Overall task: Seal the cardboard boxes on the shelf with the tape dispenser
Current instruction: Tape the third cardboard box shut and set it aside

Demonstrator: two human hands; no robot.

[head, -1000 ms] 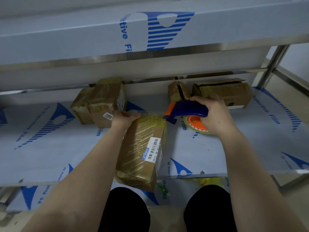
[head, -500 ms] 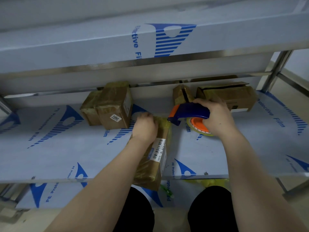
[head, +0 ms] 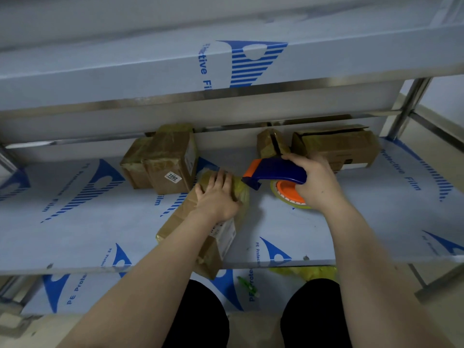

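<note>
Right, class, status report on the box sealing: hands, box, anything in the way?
Left hand flat on the long box. Right hand grips tape dispenser, nose beside box's far end. Other boxes sit behind; none blocks the dispenser.

On shelf (head: 88, 234): long box (head: 175, 222) at middle, near end overhanging front edge. left hand (head: 218, 197) on its far end. tape dispenser (head: 273, 172) just right of that end, in right hand (head: 319, 182). box pair (head: 168, 159) behind-left, near back. small box (head: 270, 144) and open box (head: 336, 146) behind dispenser, back right. upper shelf (head: 150, 71) overhead.

Left hand (head: 218, 197) now atop box (head: 179, 219)
</note>
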